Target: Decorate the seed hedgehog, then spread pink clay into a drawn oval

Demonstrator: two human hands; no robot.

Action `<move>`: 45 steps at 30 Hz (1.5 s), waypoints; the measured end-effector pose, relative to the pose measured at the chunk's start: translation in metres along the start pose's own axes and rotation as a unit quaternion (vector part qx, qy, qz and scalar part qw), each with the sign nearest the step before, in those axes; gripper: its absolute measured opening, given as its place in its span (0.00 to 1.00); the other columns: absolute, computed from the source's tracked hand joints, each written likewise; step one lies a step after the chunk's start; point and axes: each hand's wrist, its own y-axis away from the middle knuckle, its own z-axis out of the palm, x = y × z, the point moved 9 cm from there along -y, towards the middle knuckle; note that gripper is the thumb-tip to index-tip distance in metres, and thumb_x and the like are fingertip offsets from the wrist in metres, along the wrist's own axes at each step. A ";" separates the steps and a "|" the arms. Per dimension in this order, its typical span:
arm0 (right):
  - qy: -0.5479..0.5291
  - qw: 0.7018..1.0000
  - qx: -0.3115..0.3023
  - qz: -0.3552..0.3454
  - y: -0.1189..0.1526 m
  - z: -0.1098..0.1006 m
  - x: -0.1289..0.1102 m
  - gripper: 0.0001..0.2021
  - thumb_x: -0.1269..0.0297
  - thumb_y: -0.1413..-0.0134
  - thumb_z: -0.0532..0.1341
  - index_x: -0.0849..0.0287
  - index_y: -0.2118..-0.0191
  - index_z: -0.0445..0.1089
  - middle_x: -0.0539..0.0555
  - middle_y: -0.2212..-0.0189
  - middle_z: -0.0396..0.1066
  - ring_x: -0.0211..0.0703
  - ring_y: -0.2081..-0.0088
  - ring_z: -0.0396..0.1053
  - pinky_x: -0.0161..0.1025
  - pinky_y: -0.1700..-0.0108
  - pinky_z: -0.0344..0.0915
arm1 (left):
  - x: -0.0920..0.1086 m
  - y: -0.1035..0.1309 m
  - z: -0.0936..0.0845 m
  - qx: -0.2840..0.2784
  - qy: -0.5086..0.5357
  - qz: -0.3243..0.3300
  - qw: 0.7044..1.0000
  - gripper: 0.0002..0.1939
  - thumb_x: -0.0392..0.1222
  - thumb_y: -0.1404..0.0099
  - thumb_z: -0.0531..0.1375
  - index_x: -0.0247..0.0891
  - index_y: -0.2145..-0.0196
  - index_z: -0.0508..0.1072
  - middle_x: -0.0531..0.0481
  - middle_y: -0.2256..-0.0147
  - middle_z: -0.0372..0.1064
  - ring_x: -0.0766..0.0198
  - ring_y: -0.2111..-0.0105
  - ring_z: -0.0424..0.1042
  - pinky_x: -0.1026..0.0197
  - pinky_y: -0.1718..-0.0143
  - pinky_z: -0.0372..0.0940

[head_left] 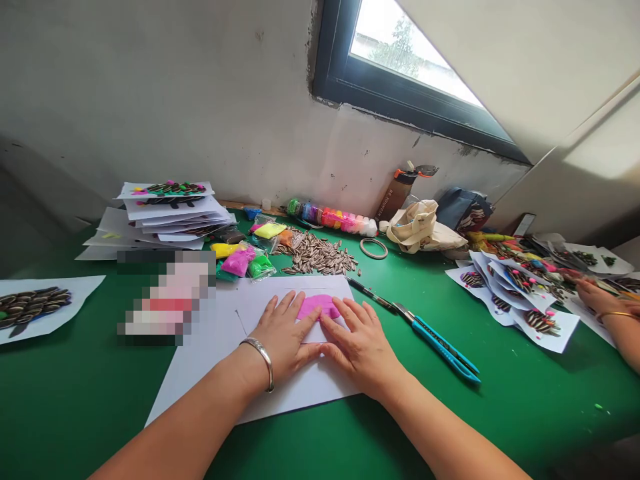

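A flat patch of pink-purple clay (318,305) lies on white paper (200,373) in front of me. My left hand (287,328), with a silver bangle at the wrist, rests on the paper with its fingers spread at the clay's left edge. On the other side my right hand (357,337) lies with fingers apart, touching the clay's right edge. The two thumbs meet just below the clay. Neither hand grips anything. Part of the clay is hidden under the fingertips.
Sunflower seeds (320,255) and bagged clay (239,260) lie beyond the paper. A pen (371,294) and a blue cutter (443,347) are to the right. Paper stacks (170,217) stand back left. Another person's hand (597,300) is at far right, near seed-decorated papers (555,327).
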 end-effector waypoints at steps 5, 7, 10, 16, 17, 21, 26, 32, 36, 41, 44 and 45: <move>-0.006 1.000 -0.025 0.005 -0.001 0.004 -0.001 0.21 0.49 0.40 0.51 0.43 0.43 0.62 0.54 0.39 0.55 0.58 0.40 0.52 0.63 0.41 0.45 | -0.001 -0.001 0.001 0.011 -0.002 0.007 1.000 0.35 0.64 0.37 0.46 0.45 0.38 0.54 0.38 0.35 0.41 0.44 0.36 0.37 0.38 0.40 0.37; -0.004 1.000 -0.021 0.007 -0.001 0.003 0.000 0.22 0.48 0.40 0.51 0.43 0.41 0.59 0.56 0.37 0.51 0.58 0.39 0.50 0.63 0.41 0.45 | -0.002 -0.001 0.001 0.010 -0.006 0.005 1.000 0.36 0.64 0.37 0.47 0.42 0.37 0.53 0.37 0.35 0.41 0.44 0.36 0.37 0.38 0.39 0.37; -0.007 0.999 -0.035 0.002 -0.001 0.006 0.000 0.23 0.46 0.41 0.50 0.42 0.41 0.58 0.55 0.36 0.49 0.59 0.38 0.48 0.64 0.41 0.43 | -0.001 0.000 0.000 0.005 -0.015 0.003 1.000 0.36 0.63 0.37 0.47 0.40 0.37 0.52 0.37 0.35 0.40 0.44 0.36 0.37 0.39 0.39 0.37; -0.014 0.998 -0.057 0.009 -0.002 0.009 0.000 0.23 0.45 0.40 0.48 0.39 0.40 0.56 0.54 0.35 0.47 0.59 0.37 0.46 0.66 0.42 0.42 | 0.000 0.000 -0.002 0.007 -0.011 0.004 1.000 0.38 0.64 0.37 0.47 0.38 0.37 0.52 0.37 0.35 0.41 0.45 0.36 0.38 0.39 0.39 0.37; -0.013 0.998 -0.056 0.008 -0.002 0.009 0.000 0.24 0.45 0.40 0.48 0.39 0.40 0.55 0.55 0.35 0.46 0.59 0.37 0.46 0.66 0.42 0.42 | 0.000 0.000 -0.002 0.009 -0.011 0.003 1.000 0.39 0.65 0.37 0.47 0.38 0.37 0.51 0.37 0.35 0.41 0.45 0.36 0.38 0.39 0.39 0.37; -0.012 0.998 -0.064 0.000 -0.002 0.010 -0.002 0.22 0.44 0.40 0.47 0.38 0.42 0.59 0.51 0.36 0.50 0.59 0.37 0.47 0.65 0.41 0.41 | 0.000 -0.001 -0.001 0.009 -0.018 0.002 1.000 0.40 0.65 0.38 0.48 0.36 0.37 0.51 0.37 0.35 0.41 0.45 0.36 0.37 0.40 0.39 0.37; -0.004 0.999 -0.050 -0.005 -0.002 0.008 -0.004 0.25 0.45 0.41 0.49 0.39 0.39 0.55 0.54 0.35 0.47 0.60 0.37 0.46 0.65 0.41 0.41 | 0.000 -0.001 0.000 -0.002 -0.023 -0.002 1.000 0.39 0.65 0.37 0.47 0.36 0.37 0.51 0.37 0.35 0.40 0.46 0.36 0.37 0.40 0.39 0.38; -0.023 0.998 -0.066 -0.006 -0.002 0.011 -0.003 0.24 0.44 0.41 0.48 0.39 0.41 0.57 0.53 0.36 0.48 0.59 0.37 0.45 0.66 0.41 0.39 | 0.000 -0.001 -0.002 0.001 -0.019 0.000 1.000 0.39 0.64 0.37 0.47 0.35 0.37 0.51 0.37 0.35 0.40 0.46 0.36 0.37 0.40 0.38 0.37; -0.022 0.999 -0.039 0.025 -0.001 0.005 0.005 0.26 0.48 0.39 0.49 0.46 0.37 0.52 0.58 0.35 0.44 0.58 0.37 0.47 0.65 0.41 0.43 | 0.000 -0.001 -0.002 0.003 -0.009 -0.001 1.000 0.38 0.62 0.38 0.50 0.36 0.37 0.51 0.38 0.35 0.41 0.46 0.36 0.38 0.41 0.39 0.37; -0.031 0.998 -0.047 0.008 0.000 0.006 0.002 0.21 0.47 0.40 0.49 0.45 0.45 0.64 0.53 0.37 0.52 0.59 0.37 0.46 0.65 0.40 0.39 | 0.000 0.000 -0.003 0.009 -0.010 0.001 1.000 0.38 0.62 0.37 0.49 0.37 0.37 0.52 0.38 0.35 0.41 0.46 0.36 0.38 0.40 0.39 0.37; -0.032 0.999 -0.037 0.016 0.000 0.004 0.004 0.22 0.49 0.40 0.49 0.47 0.43 0.62 0.55 0.36 0.48 0.58 0.37 0.46 0.64 0.40 0.40 | 0.000 0.000 -0.003 0.002 -0.006 -0.002 1.000 0.38 0.62 0.37 0.50 0.36 0.37 0.52 0.38 0.35 0.41 0.46 0.36 0.38 0.41 0.38 0.37; -0.030 0.999 -0.031 0.018 0.000 0.003 0.004 0.22 0.49 0.40 0.50 0.47 0.43 0.61 0.56 0.35 0.47 0.58 0.37 0.46 0.64 0.40 0.40 | 0.000 0.000 -0.003 0.000 -0.006 -0.003 1.000 0.38 0.61 0.37 0.50 0.37 0.37 0.52 0.38 0.35 0.41 0.46 0.36 0.37 0.41 0.38 0.37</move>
